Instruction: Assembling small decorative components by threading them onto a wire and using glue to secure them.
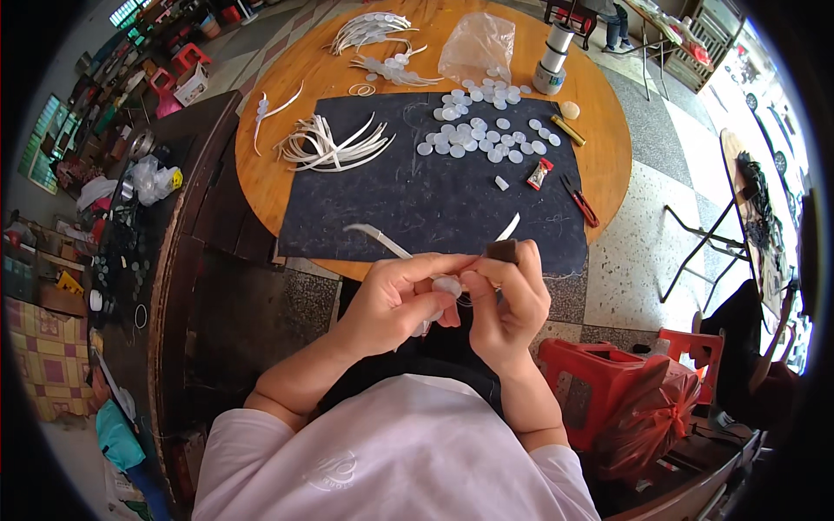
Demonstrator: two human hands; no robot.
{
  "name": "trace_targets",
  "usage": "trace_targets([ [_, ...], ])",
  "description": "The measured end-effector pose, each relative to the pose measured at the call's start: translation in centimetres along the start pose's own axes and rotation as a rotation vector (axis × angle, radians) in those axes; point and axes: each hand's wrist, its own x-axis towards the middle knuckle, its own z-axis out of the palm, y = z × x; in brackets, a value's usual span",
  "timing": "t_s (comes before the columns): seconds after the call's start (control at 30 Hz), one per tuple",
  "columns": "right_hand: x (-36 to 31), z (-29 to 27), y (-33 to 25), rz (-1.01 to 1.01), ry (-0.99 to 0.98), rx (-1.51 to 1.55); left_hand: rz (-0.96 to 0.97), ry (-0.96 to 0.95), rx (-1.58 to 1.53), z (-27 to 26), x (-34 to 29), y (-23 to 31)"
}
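A translucent round disc (446,285), smooth and milky, sits between the two hands, pinched by the left hand (398,295), its thumb pressed toward the fingers. A flat white strip (382,240) rises past the left hand, its long axis slanting away and leftward to a tapered end. Above the right hand (506,300), a white tip (508,227) points away and rightward; whether it joins that strip is hidden. The right hand is closed, thumb against fingers, its grip too small to tell; a brown patch (501,252) shows at its fingers. Beyond both hands spreads a dark cloth (391,200) bearing loose discs (494,136). Curved, glossy strips (334,154) lie beyond the left hand; red-handled pliers (586,211) lie beyond the right, to its right. A round wooden table (612,156) lies beneath.
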Motion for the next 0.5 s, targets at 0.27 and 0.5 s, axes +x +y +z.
trace_targets([
  [0.27,0.3,-1.0,0.5,0.390,0.488,0.637,-0.102,-0.046,-0.033,-2.6,-0.3,0.0],
  [0.5,-0.6,0.1,-0.6,0.141,-0.001,0.175,-0.061,-0.071,-0.078,-1.0,0.3,0.8],
])
